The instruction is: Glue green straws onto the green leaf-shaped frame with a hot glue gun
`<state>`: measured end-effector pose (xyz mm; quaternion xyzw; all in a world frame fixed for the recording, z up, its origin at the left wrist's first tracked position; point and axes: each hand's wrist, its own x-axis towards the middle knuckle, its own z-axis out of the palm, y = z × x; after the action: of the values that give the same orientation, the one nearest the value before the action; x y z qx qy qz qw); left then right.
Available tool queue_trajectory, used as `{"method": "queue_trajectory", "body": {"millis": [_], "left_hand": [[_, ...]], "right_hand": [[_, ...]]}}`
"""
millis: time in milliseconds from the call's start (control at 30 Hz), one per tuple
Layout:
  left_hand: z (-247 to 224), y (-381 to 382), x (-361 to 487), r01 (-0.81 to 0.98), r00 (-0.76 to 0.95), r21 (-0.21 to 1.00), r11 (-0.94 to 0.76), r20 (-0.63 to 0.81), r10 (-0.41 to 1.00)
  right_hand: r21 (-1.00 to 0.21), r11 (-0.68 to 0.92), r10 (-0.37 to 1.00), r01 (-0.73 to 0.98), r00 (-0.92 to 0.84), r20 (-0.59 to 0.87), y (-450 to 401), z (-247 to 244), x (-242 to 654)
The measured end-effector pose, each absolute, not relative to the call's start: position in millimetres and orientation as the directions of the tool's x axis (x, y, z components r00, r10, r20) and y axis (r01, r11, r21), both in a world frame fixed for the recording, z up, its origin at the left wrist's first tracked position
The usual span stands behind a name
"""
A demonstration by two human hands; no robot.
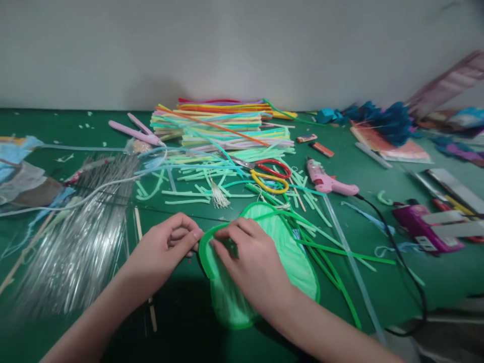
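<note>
A light green leaf-shaped piece (291, 247) with a darker fuzzy green border lies at the centre front. My left hand (170, 247) pinches the border at its upper left edge between thumb and fingers. Just right of it, my right hand (251, 254) has thumb and fingertips closed on the same border, the palm over the leaf piece. Dark green fuzzy stems (333, 272) extend from behind the leaf piece to the right.
Scissors (270, 174) lie beyond the hands, near a pile of coloured pipe cleaners (227, 123). A pink glue gun (328, 182) with a black cord is at right, beside a purple box (425, 229). Clear wrapped strands (86, 237) lie at left.
</note>
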<state>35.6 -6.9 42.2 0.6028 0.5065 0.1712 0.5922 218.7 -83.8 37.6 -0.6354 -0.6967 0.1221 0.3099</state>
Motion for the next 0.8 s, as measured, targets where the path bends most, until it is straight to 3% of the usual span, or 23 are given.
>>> {"method": "queue_trajectory", "body": {"millis": [367,700,800], "left_hand": [[40.7,-6.2,34.5,0.422,0.448,0.891,0.166,-0.364,0.817],[34.3,-10.4,36.4,0.456,0.480,0.888,0.064,-0.305,0.823],[31.7,-11.6,36.2,0.465,0.467,0.884,0.039,-0.283,0.838]], "right_hand": [[-0.414,0.217,0.940,0.884,-0.076,0.331,-80.4,42.7,209.3],[-0.443,0.235,0.933,0.865,-0.073,0.352,-83.3,34.2,206.0],[-0.507,0.247,0.931,0.826,-0.057,0.360,-86.5,36.9,209.3]]}}
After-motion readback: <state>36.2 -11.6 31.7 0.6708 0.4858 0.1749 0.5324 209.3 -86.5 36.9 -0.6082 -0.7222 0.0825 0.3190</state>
